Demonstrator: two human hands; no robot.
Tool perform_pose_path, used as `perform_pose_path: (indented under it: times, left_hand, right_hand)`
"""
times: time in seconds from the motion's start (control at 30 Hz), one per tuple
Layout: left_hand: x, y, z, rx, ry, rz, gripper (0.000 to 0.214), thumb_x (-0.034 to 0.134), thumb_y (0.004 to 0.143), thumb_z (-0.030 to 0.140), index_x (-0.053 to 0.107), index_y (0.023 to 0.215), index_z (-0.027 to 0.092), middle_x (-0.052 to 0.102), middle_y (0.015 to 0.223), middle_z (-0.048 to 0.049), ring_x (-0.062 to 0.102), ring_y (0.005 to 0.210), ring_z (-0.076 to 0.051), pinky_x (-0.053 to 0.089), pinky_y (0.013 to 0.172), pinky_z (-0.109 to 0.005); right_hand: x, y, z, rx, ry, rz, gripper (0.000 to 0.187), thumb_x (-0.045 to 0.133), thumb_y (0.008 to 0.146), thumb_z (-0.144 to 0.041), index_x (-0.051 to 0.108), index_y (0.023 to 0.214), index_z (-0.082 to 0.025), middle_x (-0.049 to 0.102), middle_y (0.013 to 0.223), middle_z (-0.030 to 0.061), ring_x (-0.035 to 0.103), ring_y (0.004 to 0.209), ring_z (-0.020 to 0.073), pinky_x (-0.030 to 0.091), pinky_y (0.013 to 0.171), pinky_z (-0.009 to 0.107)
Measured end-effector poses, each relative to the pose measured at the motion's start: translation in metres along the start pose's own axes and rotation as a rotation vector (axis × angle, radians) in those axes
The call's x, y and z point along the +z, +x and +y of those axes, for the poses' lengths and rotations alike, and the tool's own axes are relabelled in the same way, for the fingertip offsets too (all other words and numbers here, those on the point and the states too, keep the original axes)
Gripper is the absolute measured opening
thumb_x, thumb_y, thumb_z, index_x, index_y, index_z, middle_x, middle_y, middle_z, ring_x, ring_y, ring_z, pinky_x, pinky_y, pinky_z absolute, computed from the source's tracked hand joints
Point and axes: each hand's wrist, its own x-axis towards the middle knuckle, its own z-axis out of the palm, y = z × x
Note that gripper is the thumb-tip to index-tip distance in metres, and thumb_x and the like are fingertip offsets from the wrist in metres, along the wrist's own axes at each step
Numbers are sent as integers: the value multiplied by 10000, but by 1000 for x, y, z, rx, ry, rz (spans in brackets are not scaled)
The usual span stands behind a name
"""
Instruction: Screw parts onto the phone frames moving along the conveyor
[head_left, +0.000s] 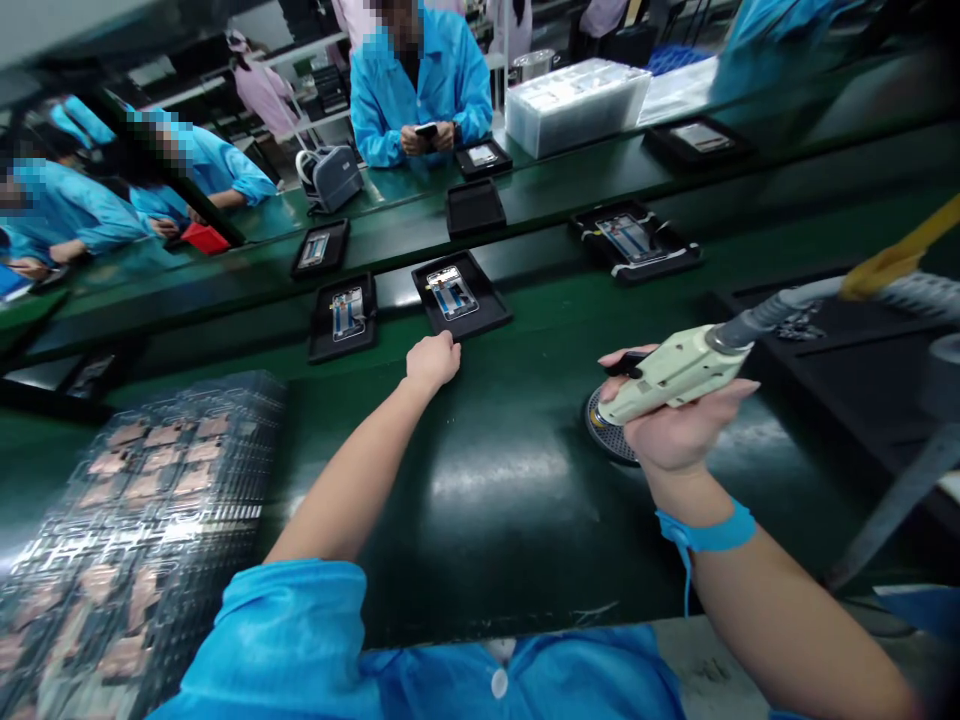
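Observation:
My left hand point(433, 362) reaches forward, its fingers closed on the near edge of a black tray point(489, 312). In that tray lies an opened phone body point(452, 292) with blue strips inside. My right hand point(686, 430) grips a pale green electric screwdriver point(679, 370), whose cable runs off to the right. The screwdriver's nose points down to the left, over a round dark perforated dish point(619, 445) on the bench; whether it touches the dish cannot be seen. A blue band circles my right wrist.
Clear plastic trays of copper-coloured parts point(142, 490) are stacked at left. More black trays with phone bodies point(349, 313) stand along the green line point(517, 400). A dark bin point(847, 400) and grey post point(900, 510) are at right. Co-workers in blue point(420, 80) sit opposite.

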Motion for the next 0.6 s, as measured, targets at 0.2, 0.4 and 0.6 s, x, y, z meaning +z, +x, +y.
perform_pose_path:
  times: [0.2, 0.4, 0.6]
  left_hand:
    - [-15, -26, -34, 92, 6, -119, 319, 390, 1014, 309, 656, 1123, 170, 732, 1116, -115, 683, 1034, -245, 494, 821, -296]
    - [-28, -79, -38, 272, 113, -411, 246, 570, 910, 394, 730, 917, 207, 762, 900, -64, 709, 875, -242, 496, 739, -281]
    - [-16, -83, -10, 211, 244, -457, 458, 421, 940, 439, 756, 865, 135, 755, 954, -200, 711, 987, -343, 540, 793, -363]
  right_hand:
    - [0, -3, 0, -13, 8, -31, 693, 469, 780, -896, 707, 896, -255, 704, 794, 85, 599, 466, 194, 451, 353, 365]
    - [5, -5, -4, -12, 26, -43, 660, 502, 788, -875, 707, 883, -255, 717, 791, 55, 600, 467, 176, 434, 337, 325]
    - [4, -4, -3, -40, 11, -54, 657, 477, 819, -857, 694, 870, -239, 714, 784, 71, 594, 460, 171, 417, 338, 326]
